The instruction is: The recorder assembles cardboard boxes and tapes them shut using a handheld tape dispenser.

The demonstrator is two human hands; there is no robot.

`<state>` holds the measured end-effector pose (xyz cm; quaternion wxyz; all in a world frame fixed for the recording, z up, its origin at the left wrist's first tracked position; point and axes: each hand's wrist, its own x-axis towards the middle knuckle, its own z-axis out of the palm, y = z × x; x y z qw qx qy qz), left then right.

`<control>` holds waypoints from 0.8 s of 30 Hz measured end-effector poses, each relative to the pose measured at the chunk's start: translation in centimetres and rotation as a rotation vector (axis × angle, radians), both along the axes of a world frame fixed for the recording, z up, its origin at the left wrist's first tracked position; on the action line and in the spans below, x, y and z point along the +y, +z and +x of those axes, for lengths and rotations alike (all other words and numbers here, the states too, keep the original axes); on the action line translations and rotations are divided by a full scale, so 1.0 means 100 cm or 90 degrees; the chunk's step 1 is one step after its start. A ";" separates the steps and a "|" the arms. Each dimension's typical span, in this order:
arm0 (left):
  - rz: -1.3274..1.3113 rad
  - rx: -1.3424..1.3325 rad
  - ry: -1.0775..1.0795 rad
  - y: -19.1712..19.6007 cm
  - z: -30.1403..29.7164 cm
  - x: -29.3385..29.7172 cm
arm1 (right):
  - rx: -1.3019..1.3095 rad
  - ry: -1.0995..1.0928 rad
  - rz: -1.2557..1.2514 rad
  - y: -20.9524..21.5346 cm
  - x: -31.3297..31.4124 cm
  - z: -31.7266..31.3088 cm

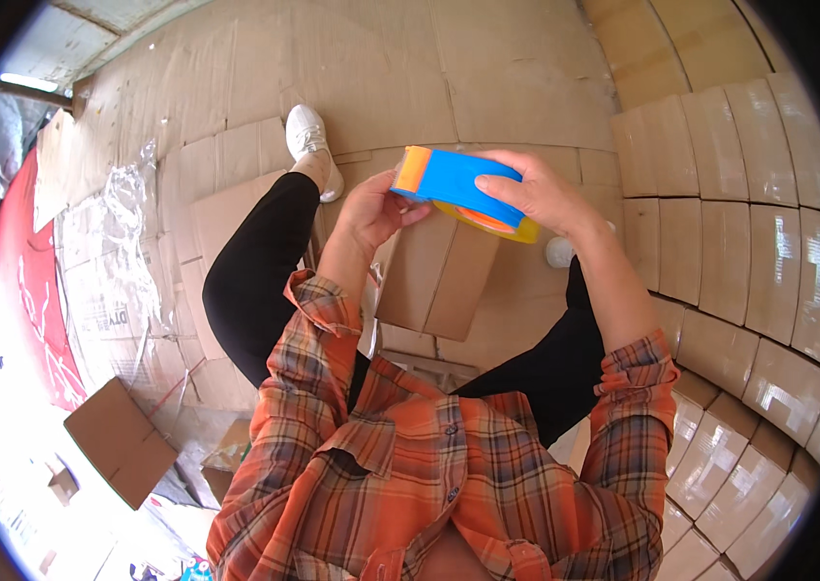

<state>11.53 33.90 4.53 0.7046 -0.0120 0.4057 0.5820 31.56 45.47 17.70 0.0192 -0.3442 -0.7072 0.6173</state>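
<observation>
A tape dispenser (468,181), blue with an orange front end and a yellow roll showing beneath, is held up in front of me. My right hand (534,189) is closed around its rear part, with the thumb lying on the blue side. At the orange end, my left hand (377,211) is closed with its fingertips touching the dispenser; whether a loose end of tape is between them cannot be made out. Below the dispenser, between my legs, a brown cardboard box (437,281) stands on the floor, its upper part partly hidden by the dispenser.
Stacked brown boxes (720,242) form a wall along the right. Flattened cardboard (352,58) covers the floor. On the left lie clear plastic film (134,203), a red sheet or bag (32,290) and a loose cardboard piece (120,443).
</observation>
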 end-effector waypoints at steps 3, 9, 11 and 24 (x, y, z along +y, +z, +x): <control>0.012 -0.049 0.007 -0.008 0.004 0.001 | -0.047 0.004 0.000 0.004 0.001 0.003; 0.053 -0.166 -0.002 -0.001 0.010 0.005 | -0.125 -0.005 -0.003 -0.001 0.008 0.010; 0.059 -0.145 -0.004 -0.013 0.011 0.005 | -0.135 -0.001 0.005 0.000 0.009 0.009; 0.022 -0.046 0.019 -0.022 0.037 0.018 | -0.136 -0.020 0.032 -0.011 0.004 0.014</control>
